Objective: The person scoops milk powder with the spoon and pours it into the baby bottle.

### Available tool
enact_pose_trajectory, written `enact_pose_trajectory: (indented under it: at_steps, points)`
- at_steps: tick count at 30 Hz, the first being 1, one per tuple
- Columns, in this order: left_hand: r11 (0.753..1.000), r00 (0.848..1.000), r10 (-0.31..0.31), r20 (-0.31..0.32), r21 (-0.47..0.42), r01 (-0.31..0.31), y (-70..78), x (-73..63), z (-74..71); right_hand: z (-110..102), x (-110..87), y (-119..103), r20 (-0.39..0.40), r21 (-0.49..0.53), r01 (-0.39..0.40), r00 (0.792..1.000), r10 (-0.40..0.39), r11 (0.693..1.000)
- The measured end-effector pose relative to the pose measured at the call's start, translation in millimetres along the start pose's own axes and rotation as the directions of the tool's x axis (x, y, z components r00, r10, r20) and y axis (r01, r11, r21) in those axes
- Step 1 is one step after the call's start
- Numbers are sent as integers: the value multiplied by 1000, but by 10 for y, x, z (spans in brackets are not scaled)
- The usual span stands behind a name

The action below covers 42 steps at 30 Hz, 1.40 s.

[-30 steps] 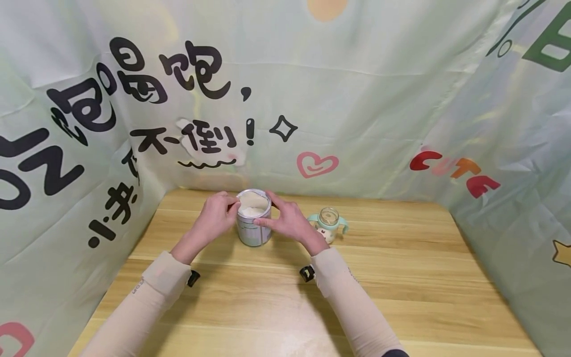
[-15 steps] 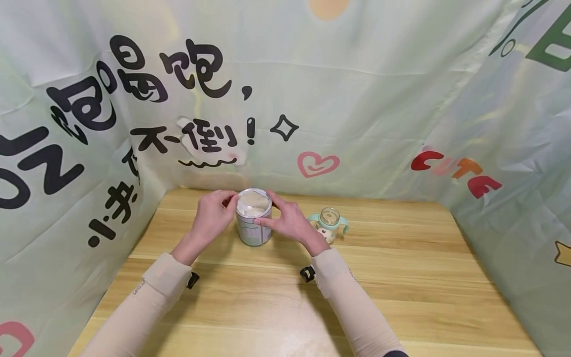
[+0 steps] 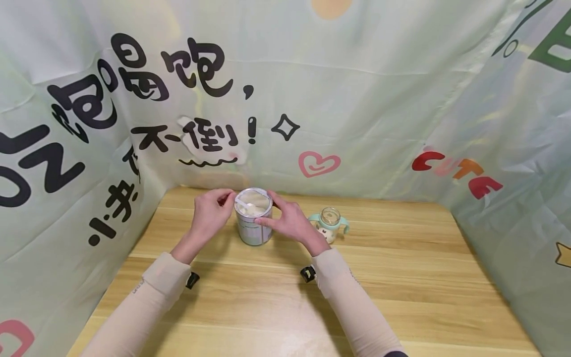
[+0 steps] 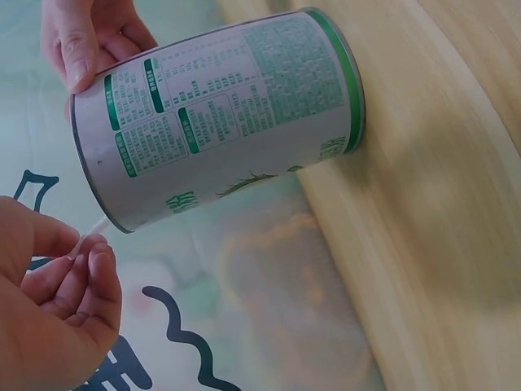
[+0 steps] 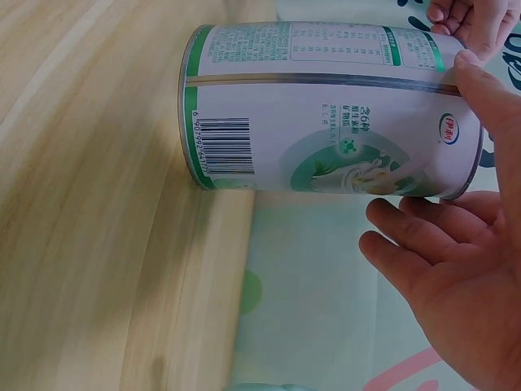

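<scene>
An open milk powder can [image 3: 253, 232] stands upright on the table, with pale powder [image 3: 262, 202] inside. My left hand [image 3: 208, 213] is at the left of its rim, pinching the end of a thin white scoop handle [image 3: 242, 204] between thumb and fingers. The scoop's other end lies at the powder. In the left wrist view a short piece of white handle [image 4: 101, 224] shows between the fingertips and the rim. My right hand [image 3: 292, 220] holds the can's upper right side, thumb in front and fingers behind. The right wrist view shows the thumb near the rim of the can [image 5: 326, 122].
Right of the can, a clear baby bottle [image 3: 330, 218] with mint green handles stands uncapped, partly behind my right wrist. The wooden table [image 3: 392, 277] ends at the back against a printed fabric wall [image 3: 379, 124]. More fabric rises on the left and right sides.
My left hand has drawn slightly left and up from the can's rim, and the white scoop handle now shows across the opening. My right hand keeps its hold on the can.
</scene>
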<state>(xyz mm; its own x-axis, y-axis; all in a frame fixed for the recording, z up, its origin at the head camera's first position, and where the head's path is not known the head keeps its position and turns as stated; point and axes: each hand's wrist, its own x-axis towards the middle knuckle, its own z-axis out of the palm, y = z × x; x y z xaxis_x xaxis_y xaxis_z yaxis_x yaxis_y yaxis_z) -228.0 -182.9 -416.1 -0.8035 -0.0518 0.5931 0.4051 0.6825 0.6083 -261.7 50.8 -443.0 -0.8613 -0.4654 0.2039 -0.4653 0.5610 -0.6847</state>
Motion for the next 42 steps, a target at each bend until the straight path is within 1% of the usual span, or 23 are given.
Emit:
enact_pose_trajectory:
  at_steps: [2,4,8,12,16,18,21,25,29,33,38,42]
  points:
    - [1000,999,22,26,15,-22,-6,3,0,-2,0,1,2,1,1,1000,-1,1000]
    - [998,997,55,60,29,-57,-15,3,4,-4,-1,1,4,-2,-2,1000,2,1000]
    - [989,984,124,129,59,-132,-21,2,12,1,-5,6,1,-8,-10,1000,10,1000]
    - [981,972,157,174,83,-173,22,3,-1,7,-6,9,-1,-16,-10,1000,10,1000]
    - [977,964,164,210,102,-188,61,-4,-16,10,-6,11,-2,-20,-8,1000,8,1000]
    - [979,963,157,221,97,-182,70,-9,-23,10,-7,9,-3,-23,-10,1000,10,1000]
    - [985,965,139,222,73,-159,63,-7,-25,11,-9,10,-2,-24,-11,1000,11,1000]
    - [994,969,97,225,33,-108,38,-1,-28,13,-7,14,0,-21,-10,1000,10,1000]
    - [999,973,39,228,13,-43,33,8,-33,13,-5,19,2,-14,-5,1000,5,1000]
    - [1000,980,-17,199,7,16,48,16,-27,14,-6,24,6,-5,0,1000,0,1000]
    - [999,989,-42,145,24,39,64,11,-12,12,-9,24,4,-7,-2,1000,2,1000]
    - [997,992,-73,103,4,73,74,8,-9,10,-12,23,-3,1,6,1000,-6,1000]
